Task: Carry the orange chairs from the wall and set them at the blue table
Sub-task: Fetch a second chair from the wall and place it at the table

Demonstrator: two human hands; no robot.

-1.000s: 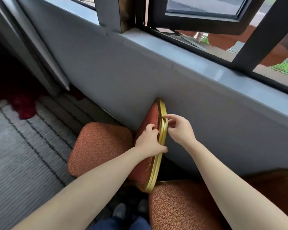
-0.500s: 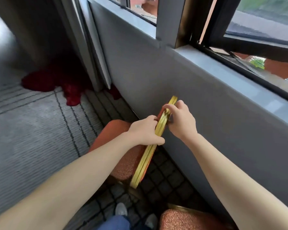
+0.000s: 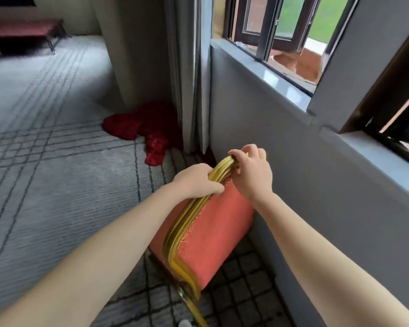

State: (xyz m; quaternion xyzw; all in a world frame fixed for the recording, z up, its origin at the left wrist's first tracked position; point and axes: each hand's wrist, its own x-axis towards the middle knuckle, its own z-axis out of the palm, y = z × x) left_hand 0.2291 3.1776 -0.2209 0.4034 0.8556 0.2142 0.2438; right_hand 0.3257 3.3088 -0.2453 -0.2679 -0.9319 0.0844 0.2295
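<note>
Left hand (image 3: 196, 182), right hand (image 3: 253, 178) clamped on orange chair (image 3: 213, 232), gold rim (image 3: 182, 227) running along wall (image 3: 316, 185)

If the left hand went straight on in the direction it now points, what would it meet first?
The left hand grips the chair's gold frame; going on, it would probably meet the right hand first, then the grey wall. Depth is unclear.

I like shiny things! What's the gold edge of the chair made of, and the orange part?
The gold frame, gripped by the left hand and right hand, looks like metal with a glossy gold finish: its smooth ridges catch the light. Painted wood is possible. The orange pad looks like woven fabric: matte, with a faint swirl pattern.
</note>
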